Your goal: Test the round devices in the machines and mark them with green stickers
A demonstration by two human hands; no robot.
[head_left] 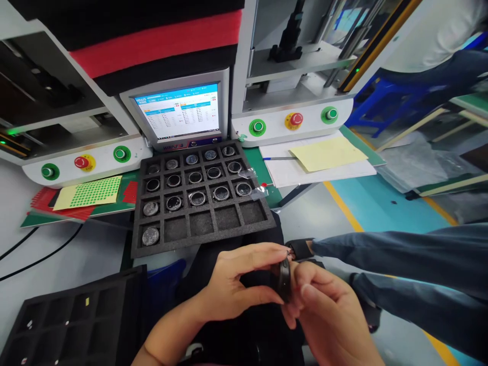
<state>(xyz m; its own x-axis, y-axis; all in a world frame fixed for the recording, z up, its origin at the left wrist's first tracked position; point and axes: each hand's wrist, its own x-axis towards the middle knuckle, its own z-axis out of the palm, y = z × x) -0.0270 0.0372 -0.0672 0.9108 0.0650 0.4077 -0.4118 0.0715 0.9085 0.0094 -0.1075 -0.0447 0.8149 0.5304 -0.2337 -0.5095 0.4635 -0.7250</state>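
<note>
Left grip [238, 284] pinching dark round case [283, 278]; right grip [326, 302] at its side, hold unclear.

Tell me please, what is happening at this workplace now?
A seated person holds a round dark object between the thumb and fingers of the left hand. The right hand is close against its other side; exactly what those fingers grip is hidden. Ahead is a black foam tray with round parts in its pockets; its nearest row has one, at the left end. Behind the tray, a screen is lit.
</note>
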